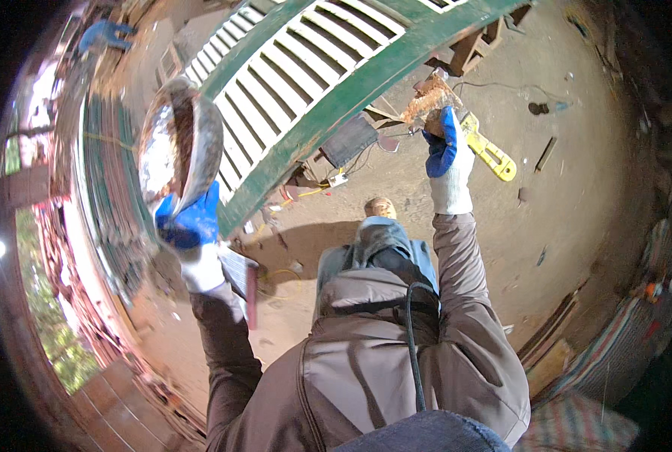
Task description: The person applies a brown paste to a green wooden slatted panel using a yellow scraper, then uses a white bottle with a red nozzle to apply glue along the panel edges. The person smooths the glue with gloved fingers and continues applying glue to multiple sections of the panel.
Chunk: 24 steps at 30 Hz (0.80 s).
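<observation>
In my left hand [189, 222], gloved in blue and white, a round, worn metal bowl [209, 143] is held up by its rim, tilted, with brownish stuff inside. The bowl is next to a green louvred shutter [306, 143] with white slats. My right hand [449, 154], gloved the same way, is closed around a putty knife. From its right side sticks out a slotted yellow handle [494, 154]. Above the fingers shows a rough, orange-brown smeared piece [430, 98]; whether it is the knife's blade or a separate thing I cannot tell.
Under the shutter lie a dark flat box [349, 142], cords and a white power strip [337, 180]. Hollow bricks [475, 49] stand by the shutter's far end. Long green boards [106, 196] are stacked at the left. A wood scrap [546, 154] lies on the floor at right.
</observation>
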Each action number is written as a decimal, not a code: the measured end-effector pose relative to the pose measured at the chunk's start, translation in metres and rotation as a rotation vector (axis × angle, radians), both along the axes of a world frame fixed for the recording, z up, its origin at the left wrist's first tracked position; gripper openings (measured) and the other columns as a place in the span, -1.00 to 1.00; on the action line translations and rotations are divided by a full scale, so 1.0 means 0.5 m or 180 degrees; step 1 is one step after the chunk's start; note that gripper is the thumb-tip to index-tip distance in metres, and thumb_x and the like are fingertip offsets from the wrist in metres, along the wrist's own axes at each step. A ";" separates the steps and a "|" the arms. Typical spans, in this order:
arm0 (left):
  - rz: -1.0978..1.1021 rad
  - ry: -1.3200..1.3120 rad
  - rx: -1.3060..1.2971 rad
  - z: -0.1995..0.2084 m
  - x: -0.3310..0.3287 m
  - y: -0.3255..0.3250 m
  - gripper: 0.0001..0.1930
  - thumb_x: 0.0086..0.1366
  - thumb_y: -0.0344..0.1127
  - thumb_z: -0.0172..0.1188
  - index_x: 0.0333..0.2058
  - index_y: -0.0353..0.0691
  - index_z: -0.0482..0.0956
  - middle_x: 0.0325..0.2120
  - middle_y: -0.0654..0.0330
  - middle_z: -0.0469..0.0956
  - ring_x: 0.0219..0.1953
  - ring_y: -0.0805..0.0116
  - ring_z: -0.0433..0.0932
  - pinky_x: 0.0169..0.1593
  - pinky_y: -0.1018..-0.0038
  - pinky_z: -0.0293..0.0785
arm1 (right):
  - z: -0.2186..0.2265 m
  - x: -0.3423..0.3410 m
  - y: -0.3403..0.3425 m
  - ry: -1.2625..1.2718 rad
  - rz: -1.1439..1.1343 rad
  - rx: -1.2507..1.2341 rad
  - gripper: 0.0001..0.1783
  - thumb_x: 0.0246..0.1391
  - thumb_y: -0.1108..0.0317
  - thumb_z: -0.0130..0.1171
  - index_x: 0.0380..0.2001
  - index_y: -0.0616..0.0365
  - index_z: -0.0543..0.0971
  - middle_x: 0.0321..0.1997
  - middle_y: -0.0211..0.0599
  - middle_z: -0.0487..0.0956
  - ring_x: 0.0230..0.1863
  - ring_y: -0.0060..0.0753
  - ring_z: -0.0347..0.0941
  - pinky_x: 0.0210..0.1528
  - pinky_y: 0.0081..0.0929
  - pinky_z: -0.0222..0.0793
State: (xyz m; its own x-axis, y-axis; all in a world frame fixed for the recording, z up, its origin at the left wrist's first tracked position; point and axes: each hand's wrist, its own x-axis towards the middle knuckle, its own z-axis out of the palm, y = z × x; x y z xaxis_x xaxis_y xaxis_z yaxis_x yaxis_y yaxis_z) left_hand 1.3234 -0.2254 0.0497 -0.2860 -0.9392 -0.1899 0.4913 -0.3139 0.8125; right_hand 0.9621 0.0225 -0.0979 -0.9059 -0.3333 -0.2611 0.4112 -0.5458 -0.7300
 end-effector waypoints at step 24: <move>-0.1775 -0.0246 -0.0821 -0.209 -0.637 -0.239 -0.28 0.35 0.08 0.12 0.37 -0.23 0.33 0.23 -0.09 0.49 0.13 -0.12 0.62 0.11 -0.04 0.68 | -0.048 -0.198 -0.196 0.2137 -0.1997 0.1824 -0.65 0.37 0.33 0.22 0.15 0.20 0.56 0.05 -0.15 0.67 0.07 -0.28 0.63 0.14 -0.42 0.51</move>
State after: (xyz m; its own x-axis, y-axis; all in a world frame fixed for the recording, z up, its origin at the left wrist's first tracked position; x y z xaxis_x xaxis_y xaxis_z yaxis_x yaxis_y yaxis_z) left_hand 1.0048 -0.3452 -0.0549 -0.7415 -0.6707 -0.0164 0.2467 -0.2952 0.9230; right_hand 0.8628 -0.0754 -0.1218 -0.8885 0.2533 0.3827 -0.4016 -0.0255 -0.9155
